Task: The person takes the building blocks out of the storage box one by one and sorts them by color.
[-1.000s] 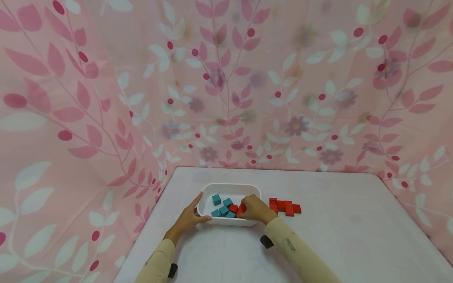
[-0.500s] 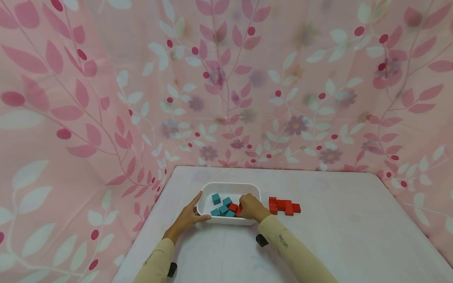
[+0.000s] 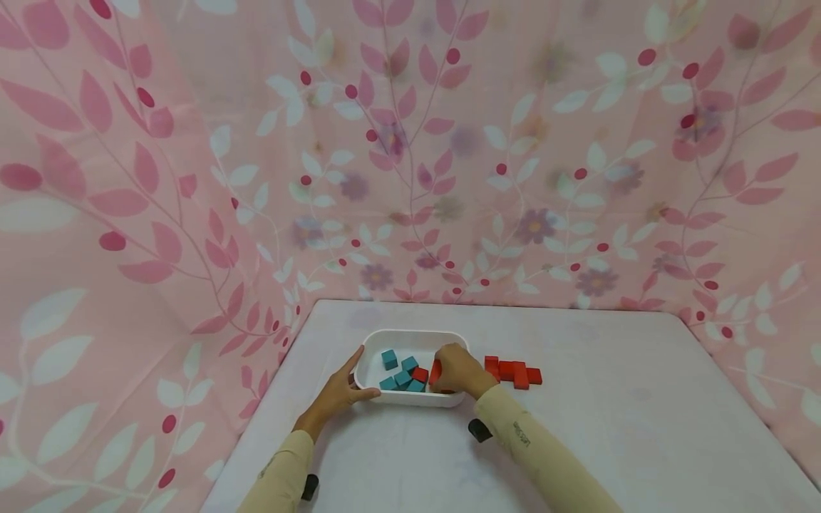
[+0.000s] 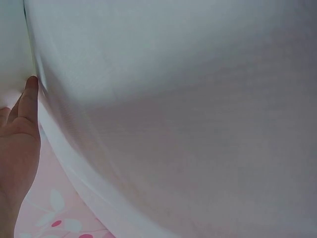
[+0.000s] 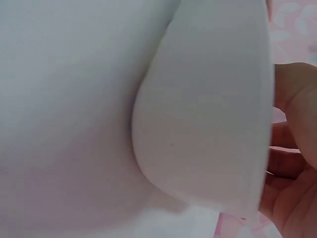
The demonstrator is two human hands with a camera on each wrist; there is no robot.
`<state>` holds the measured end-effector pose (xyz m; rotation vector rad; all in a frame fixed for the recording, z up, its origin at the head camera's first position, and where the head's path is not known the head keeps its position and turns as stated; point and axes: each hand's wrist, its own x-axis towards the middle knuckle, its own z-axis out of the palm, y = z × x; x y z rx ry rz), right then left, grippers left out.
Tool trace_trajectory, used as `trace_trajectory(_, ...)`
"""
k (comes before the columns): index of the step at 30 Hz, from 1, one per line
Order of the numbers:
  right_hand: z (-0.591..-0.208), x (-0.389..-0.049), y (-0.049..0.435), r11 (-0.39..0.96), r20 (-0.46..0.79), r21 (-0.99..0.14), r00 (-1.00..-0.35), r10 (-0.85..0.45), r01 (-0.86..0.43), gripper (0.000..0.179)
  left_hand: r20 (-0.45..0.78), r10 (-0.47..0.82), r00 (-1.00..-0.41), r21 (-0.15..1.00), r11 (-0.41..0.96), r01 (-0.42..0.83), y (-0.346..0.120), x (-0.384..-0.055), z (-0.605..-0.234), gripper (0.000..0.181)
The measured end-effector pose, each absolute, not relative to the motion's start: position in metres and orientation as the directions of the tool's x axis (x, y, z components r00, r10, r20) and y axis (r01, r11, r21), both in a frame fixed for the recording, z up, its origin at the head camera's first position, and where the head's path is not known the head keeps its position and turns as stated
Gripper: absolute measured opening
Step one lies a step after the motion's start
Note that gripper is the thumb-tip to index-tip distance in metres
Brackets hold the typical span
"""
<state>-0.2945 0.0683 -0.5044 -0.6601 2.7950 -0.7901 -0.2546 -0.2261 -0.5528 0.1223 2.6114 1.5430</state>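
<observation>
A white plastic container [image 3: 410, 400] stands on the white-covered table, with several teal cubes [image 3: 389, 359] and a red block [image 3: 420, 375] inside. My left hand [image 3: 336, 394] rests against its left end, thumb along the front rim and straight fingers up the left side. In the left wrist view, those fingertips [image 4: 30, 84] touch a white surface. Over the container's right part, my right hand [image 3: 457, 370] pinches another red block [image 3: 435, 372], partly covered by the fingers. The right wrist view shows the container's outer wall [image 5: 203, 114], which hides the right fingertips.
Several red blocks [image 3: 521, 376] lie grouped together on the table just right of the container. A pink floral curtain [image 3: 410, 157] rises behind the table's far edge and along the left side. Dark wrist devices [image 3: 478, 430] sit under both sleeves.
My right hand has shifted slightly inside the container, and the red block in its fingers shows more upright. The left hand stays at the container's left end.
</observation>
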Motion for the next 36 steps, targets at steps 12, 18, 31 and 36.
trace_trajectory(12, -0.481, -0.292, 0.101, 0.746, 0.138, -0.485, -0.882, -0.450, -0.456, 0.057, -0.047, 0.122, -0.991, 0.874, 0.486, 0.019, -0.225, -0.254, -0.553, 0.111)
trace_trajectory(18, -0.474, -0.295, 0.132, 0.769, 0.190, -0.452, -0.891, -0.412, -0.452, 0.055, -0.046, 0.126, -0.991, 0.877, 0.481, 0.021, -0.226, -0.254, -0.552, 0.111)
trace_trajectory(31, -0.493, -0.288, 0.210, 0.775, 0.211, -0.466, -0.904, -0.371, -0.427, 0.048, -0.052, 0.115, -0.992, 0.869, 0.494, 0.011, -0.224, -0.254, -0.553, 0.112)
trace_trajectory(36, -0.500, -0.284, 0.231, 0.790, 0.175, -0.489, -0.928, -0.328, -0.371, 0.051, -0.060, 0.112, -0.992, 0.873, 0.488, 0.002, -0.225, -0.256, -0.553, 0.112)
